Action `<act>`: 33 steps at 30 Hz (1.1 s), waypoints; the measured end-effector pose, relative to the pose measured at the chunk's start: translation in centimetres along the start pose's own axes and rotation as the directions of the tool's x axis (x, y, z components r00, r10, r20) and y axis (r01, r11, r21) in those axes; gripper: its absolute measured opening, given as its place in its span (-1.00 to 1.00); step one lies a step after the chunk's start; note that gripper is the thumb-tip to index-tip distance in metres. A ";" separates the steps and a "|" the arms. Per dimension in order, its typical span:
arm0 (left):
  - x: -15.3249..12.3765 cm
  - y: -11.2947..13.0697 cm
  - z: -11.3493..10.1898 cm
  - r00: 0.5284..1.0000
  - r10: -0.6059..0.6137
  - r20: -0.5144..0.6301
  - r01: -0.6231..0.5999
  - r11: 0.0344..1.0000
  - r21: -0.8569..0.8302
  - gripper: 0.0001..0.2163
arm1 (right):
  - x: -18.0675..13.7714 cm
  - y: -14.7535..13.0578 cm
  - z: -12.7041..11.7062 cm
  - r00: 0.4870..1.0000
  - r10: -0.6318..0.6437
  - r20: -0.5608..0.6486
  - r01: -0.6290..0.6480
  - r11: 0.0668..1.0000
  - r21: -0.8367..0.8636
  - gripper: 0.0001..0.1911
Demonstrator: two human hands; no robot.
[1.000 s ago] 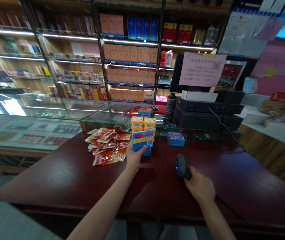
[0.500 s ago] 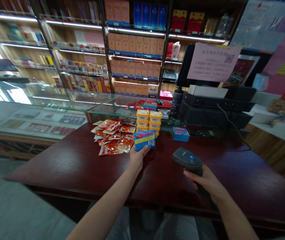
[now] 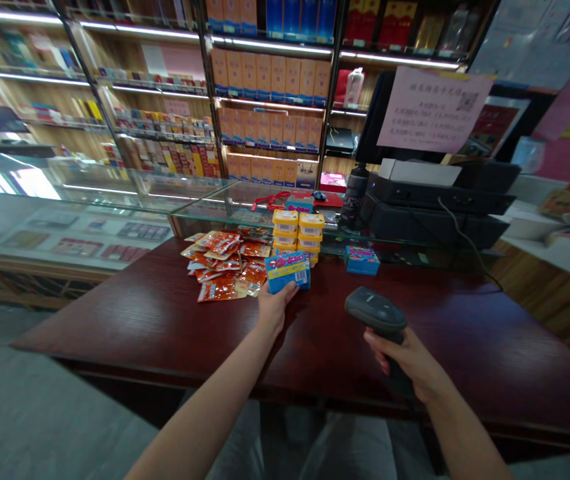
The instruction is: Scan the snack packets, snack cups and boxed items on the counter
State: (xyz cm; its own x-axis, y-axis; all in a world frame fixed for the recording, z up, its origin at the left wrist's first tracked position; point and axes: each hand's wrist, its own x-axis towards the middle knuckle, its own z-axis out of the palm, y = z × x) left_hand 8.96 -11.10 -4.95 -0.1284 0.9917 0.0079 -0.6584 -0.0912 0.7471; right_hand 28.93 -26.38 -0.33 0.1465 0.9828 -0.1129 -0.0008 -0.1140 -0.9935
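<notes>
Gripping a blue box [image 3: 286, 268] with the left hand [image 3: 273, 309] near the centre of the frame, with the thumb laid over the lower edge of the printed face and the other fingers mostly hidden; opened only as wide as the box. Tilted slightly, with a barcode toward the camera.

Right of centre, lower down, holding a black scanner [image 3: 375, 311] by its handle in the right hand [image 3: 415, 361], with fingers curled firmly around it and the scanner's nose toward the left of the frame, well apart from the box.

Left of the box, in a loose heap: orange packets [image 3: 221, 263]. Behind it, in 2 stacks side by side: yellow tubs [image 3: 309, 231]. Right of the tubs, on the dark red table [image 3: 189, 340]: a blue carton [image 3: 362, 261]. Toward upper right: 1 black bottle [image 3: 355, 195] and a pink sign [image 3: 432, 110] with printed lines. Across the top of the frame: lit shelves [image 3: 389, 58] with rows of tan boxes [image 3: 271, 75].
</notes>
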 end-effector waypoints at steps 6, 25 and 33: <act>-0.2 0.1 -0.2 1.000 0.014 0.016 -0.014 1.000 0.006 -0.58 | 0.5 -0.5 0.0 0.999 -0.040 0.005 0.040 0.996 -0.077 -0.58; 2.6 7.2 1.7 0.615 0.638 0.464 -0.677 0.126 0.725 -0.87 | 5.8 2.5 -0.9 0.855 -0.404 0.325 0.309 -0.105 -0.945 -0.56; 4.9 8.7 2.3 0.398 0.157 0.904 -0.739 -0.528 0.418 -0.76 | 5.7 3.0 -1.4 0.863 -0.425 0.274 0.279 -0.053 -0.959 -0.61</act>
State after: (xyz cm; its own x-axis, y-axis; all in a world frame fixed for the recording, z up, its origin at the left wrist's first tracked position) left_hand 4.31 -6.78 3.07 0.5155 0.4625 0.7213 0.7525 -0.6471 -0.1229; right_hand 31.19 -21.33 -3.92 -0.1447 0.9363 0.3200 0.9894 0.1403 0.0370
